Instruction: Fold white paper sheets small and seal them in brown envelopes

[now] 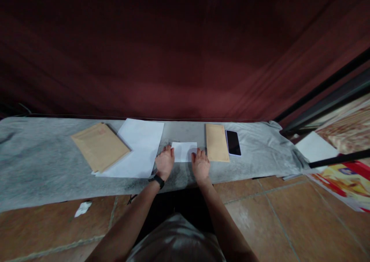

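A small white piece of paper (185, 152) lies flat on the grey cloth between my hands. My left hand (165, 163) rests at its left end, the thumb by the paper's edge and the fingers slightly bent. At the right end, my right hand (200, 165) lies with thumb and fingers apart, touching the paper's edge. Neither hand visibly grips it. Left of my left hand are large white paper sheets (141, 146), partly under a stack of brown envelopes (100, 146). Just beyond my right hand lies a single brown envelope (217, 143).
A phone (233, 142) with a dark screen lies beside the single envelope. Grey cloth (37, 158) covers the long, narrow surface. Dark red fabric (185, 61) hangs behind it. At right are black bars (326, 94) and a colourful box (343, 183). Crumpled white tissue (83, 208) is on the tiled floor.
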A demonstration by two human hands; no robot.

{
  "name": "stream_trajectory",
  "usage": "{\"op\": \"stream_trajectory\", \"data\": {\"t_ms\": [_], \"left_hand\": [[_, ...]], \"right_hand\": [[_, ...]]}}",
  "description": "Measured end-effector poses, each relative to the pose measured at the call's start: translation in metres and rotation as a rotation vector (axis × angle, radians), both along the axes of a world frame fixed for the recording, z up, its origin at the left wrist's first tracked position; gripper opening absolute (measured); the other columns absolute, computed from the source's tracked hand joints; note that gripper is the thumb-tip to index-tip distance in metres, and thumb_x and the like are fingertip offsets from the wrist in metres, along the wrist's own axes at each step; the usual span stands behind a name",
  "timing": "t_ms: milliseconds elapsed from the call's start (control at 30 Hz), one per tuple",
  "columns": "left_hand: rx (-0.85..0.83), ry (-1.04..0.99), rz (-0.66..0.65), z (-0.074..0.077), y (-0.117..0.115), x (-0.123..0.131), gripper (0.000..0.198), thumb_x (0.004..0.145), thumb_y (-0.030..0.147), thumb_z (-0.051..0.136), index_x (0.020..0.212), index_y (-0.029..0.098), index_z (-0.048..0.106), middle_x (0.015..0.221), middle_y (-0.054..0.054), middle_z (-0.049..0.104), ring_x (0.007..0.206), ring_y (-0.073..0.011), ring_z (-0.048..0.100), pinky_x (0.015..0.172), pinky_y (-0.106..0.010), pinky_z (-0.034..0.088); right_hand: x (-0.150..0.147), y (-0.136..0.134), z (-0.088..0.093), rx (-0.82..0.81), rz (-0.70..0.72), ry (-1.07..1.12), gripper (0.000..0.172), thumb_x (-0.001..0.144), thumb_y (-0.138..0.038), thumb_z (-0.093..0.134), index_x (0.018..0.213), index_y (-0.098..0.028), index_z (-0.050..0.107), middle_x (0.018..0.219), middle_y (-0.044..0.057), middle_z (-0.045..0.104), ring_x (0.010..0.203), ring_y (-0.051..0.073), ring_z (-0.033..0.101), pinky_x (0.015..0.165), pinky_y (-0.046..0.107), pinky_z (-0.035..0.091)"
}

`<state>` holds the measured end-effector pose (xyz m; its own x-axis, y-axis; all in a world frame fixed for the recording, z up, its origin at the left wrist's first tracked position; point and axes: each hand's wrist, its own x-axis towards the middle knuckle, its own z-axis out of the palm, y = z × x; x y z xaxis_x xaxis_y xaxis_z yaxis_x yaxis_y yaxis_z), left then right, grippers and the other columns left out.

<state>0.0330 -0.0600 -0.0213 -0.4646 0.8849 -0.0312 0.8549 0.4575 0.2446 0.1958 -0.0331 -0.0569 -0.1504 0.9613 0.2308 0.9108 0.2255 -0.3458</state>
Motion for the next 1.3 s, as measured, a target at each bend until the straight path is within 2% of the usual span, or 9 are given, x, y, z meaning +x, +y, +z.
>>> {"op": "stream_trajectory", "data": {"t_ms": [200, 400, 533, 667, 933, 1300], "left_hand": [[-0.044, 0.027, -0.012, -0.001, 0.002, 0.002, 0.041, 0.106, 0.035, 0.028, 0.125, 0.013, 0.058, 0.107, -0.017, 0.072, 0.092, -0.0255, 0.074, 0.075, -0.032, 0.055], [-0.074, 0.079, -0.037, -0.003, 0.001, 0.004, 0.042, 0.107, 0.034, 0.025, 0.126, 0.013, 0.056, 0.111, -0.018, 0.070, 0.093, -0.0244, 0.074, 0.075, -0.032, 0.056], [-0.065, 0.095, -0.042, -0.006, 0.001, 0.005, 0.041, 0.107, 0.031, 0.024, 0.125, 0.013, 0.056, 0.112, -0.017, 0.069, 0.094, -0.0260, 0.074, 0.074, -0.034, 0.057], [-0.070, 0.107, -0.036, -0.007, 0.002, 0.006, 0.040, 0.107, 0.030, 0.023, 0.125, 0.014, 0.055, 0.112, -0.016, 0.069, 0.091, -0.0251, 0.074, 0.072, -0.034, 0.057], [-0.069, 0.134, -0.035, -0.009, 0.001, 0.007, 0.041, 0.106, 0.024, 0.022, 0.126, 0.012, 0.055, 0.113, -0.018, 0.068, 0.090, -0.0239, 0.074, 0.073, -0.033, 0.057], [-0.041, 0.181, -0.026, -0.013, 0.002, 0.009, 0.042, 0.106, 0.024, 0.019, 0.122, 0.009, 0.055, 0.104, -0.017, 0.069, 0.089, -0.0246, 0.074, 0.070, -0.031, 0.057]], "right_hand": [[-0.002, -0.002, 0.003, 0.024, 0.006, -0.071, 0.037, 0.104, -0.031, 0.042, 0.134, -0.013, 0.054, 0.112, 0.019, 0.065, 0.098, 0.029, 0.065, 0.085, 0.042, 0.052], [-0.007, -0.004, 0.002, 0.122, 0.159, -0.070, 0.042, 0.103, -0.025, 0.043, 0.142, -0.010, 0.052, 0.146, 0.020, 0.053, 0.129, 0.031, 0.052, 0.106, 0.048, 0.043], [-0.009, -0.004, -0.004, 0.103, 0.265, -0.059, 0.049, 0.105, -0.028, 0.040, 0.149, -0.007, 0.045, 0.157, 0.018, 0.043, 0.144, 0.030, 0.039, 0.117, 0.048, 0.033], [-0.009, -0.003, -0.008, 0.071, 0.273, -0.085, 0.056, 0.106, -0.036, 0.039, 0.154, -0.007, 0.038, 0.160, 0.018, 0.038, 0.147, 0.030, 0.037, 0.119, 0.049, 0.030], [-0.011, -0.003, -0.015, 0.091, 0.268, -0.094, 0.058, 0.107, -0.040, 0.037, 0.156, -0.010, 0.035, 0.162, 0.017, 0.032, 0.150, 0.031, 0.033, 0.121, 0.054, 0.026], [-0.013, 0.001, -0.019, 0.104, 0.296, -0.087, 0.057, 0.107, -0.035, 0.030, 0.156, -0.004, 0.034, 0.160, 0.019, 0.036, 0.150, 0.029, 0.034, 0.122, 0.050, 0.028]]}}
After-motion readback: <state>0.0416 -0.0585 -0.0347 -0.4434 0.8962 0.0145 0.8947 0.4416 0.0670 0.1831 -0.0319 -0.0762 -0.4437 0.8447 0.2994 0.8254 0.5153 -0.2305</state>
